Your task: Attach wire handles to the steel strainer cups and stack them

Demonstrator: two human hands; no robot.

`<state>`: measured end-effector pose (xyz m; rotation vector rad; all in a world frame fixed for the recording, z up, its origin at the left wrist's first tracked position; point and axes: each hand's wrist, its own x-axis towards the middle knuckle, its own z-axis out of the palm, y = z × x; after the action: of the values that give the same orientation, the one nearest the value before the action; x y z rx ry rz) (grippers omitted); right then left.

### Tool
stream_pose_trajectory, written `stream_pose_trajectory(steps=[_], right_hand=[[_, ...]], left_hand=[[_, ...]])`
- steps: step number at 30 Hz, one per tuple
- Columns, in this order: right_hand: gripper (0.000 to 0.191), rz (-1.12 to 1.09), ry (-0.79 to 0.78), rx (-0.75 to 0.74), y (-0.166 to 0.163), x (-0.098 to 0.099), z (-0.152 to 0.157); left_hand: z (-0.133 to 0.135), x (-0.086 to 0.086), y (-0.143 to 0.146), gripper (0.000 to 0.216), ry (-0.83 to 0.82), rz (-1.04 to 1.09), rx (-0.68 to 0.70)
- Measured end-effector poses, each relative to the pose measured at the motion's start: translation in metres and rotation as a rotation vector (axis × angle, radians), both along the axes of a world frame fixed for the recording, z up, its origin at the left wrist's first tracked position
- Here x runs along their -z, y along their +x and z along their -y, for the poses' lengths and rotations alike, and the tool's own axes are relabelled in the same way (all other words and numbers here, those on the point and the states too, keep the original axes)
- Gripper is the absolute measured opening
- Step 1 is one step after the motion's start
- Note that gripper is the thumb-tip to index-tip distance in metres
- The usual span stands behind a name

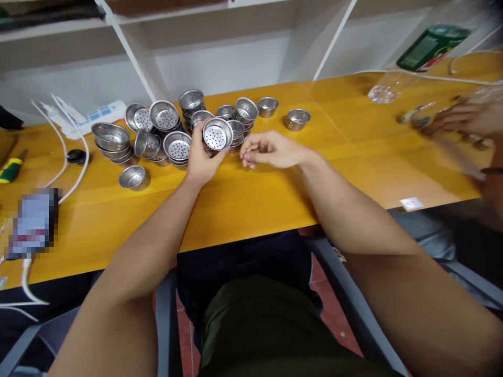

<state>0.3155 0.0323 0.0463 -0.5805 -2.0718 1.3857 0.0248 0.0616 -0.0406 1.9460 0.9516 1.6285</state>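
My left hand [202,159] is closed around a small perforated steel strainer cup [217,134], tilted so its holed bottom faces me. My right hand [271,150] hovers just right of it above the orange table [243,199], fingers curled together in a loose pinch; whether anything is in them I cannot make out. Behind both hands lies a heap of several similar steel strainer cups [165,131], some stacked, some on their sides. Two more cups [297,119] stand apart to the right of the heap.
A white power strip [92,116] and white cables [74,173] lie at the left, with a green-handled screwdriver [11,168] near the edge. Another person's hand [467,118] works at the far right beside a clear plastic bottle [393,86]. White shelving stands behind the table.
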Motion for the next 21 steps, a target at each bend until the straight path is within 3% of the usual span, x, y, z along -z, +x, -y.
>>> stream_pose_trajectory(steps=[4, 8, 16, 21], right_hand=[[0.037, -0.015, 0.125, 0.003, -0.027, 0.022, 0.001], [0.029, 0.066, 0.220, 0.124, -0.019, 0.030, -0.009], [0.045, -0.056, 0.161, 0.325, -0.014, 0.015, -0.006], [0.057, -0.168, 0.249, 0.550, -0.028, -0.003, 0.012]], left_hand=[[-0.002, 0.003, -0.002, 0.102, 0.047, -0.020, 0.017], [-0.002, 0.004, -0.005, 0.102, 0.034, -0.040, 0.004], [-0.008, 0.012, -0.007, 0.106, 0.033, -0.049, 0.025], [-0.004, 0.010, -0.007, 0.113, 0.029, -0.056, 0.073]])
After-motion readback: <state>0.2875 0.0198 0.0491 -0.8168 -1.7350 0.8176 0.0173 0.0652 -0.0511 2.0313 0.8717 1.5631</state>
